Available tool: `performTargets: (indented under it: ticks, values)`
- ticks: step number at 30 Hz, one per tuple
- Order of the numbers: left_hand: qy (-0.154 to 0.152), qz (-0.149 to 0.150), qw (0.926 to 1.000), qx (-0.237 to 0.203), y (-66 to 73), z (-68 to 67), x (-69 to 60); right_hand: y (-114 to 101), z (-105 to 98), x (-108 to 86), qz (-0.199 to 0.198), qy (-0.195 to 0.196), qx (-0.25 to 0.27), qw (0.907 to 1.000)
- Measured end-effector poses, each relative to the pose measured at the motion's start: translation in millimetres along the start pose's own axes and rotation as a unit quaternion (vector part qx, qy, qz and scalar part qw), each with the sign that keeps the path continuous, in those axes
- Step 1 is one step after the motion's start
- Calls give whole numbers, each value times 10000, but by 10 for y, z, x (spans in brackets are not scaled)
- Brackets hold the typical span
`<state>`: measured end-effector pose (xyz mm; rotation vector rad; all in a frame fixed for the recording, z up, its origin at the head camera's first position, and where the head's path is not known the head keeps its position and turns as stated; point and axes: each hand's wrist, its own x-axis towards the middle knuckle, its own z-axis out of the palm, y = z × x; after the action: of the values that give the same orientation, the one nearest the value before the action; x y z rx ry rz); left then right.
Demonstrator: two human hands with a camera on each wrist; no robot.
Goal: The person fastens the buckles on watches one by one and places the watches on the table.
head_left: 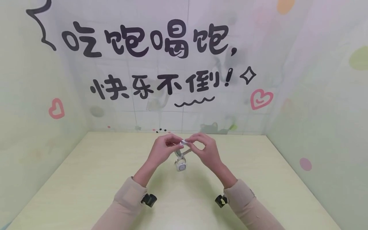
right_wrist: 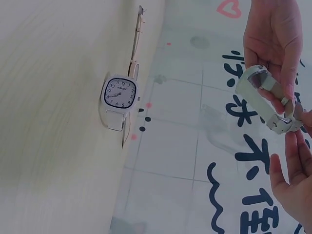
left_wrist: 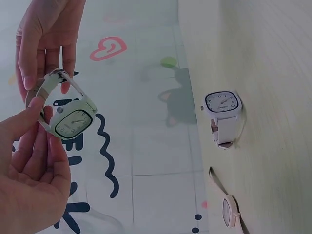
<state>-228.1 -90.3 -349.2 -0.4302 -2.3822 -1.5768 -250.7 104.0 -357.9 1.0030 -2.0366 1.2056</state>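
Your beige sleeves (head_left: 129, 193), black wrist cameras (head_left: 149, 200) at cuffs, stretched over pale tabletop (head_left: 86, 179). Fingers of your left hand (head_left: 161, 148), bent with barely any gap, pinched strap of greenish-white watch (left_wrist: 75, 124); fingers of your right hand (head_left: 204, 149), likewise drawn together, pinched same strap opposite. Watch hung in air between both hands. White watch (left_wrist: 223, 102) and slim pink watch (left_wrist: 227, 210) lay on tabletop near lettered wall (head_left: 161, 121).
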Motion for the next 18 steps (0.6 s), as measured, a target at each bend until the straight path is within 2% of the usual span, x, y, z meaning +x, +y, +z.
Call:
performTargets:
  ticks: [8,12,14,18]
  values:
    - [37,14,9999,93,-13,-30,17,-5,15,30,-17,-283,-319,9991]
    - [173,188,9993,258,-16,-13,13,-23,33,43,-77,-358,-436,9984]
    - [256,270,9988,307,-18,-15,9,-26,42,46,30,-329,-365,9988]
    - [340,191,9990,234,-14,-49,15,-19,63,48,343,-278,-126,9989]
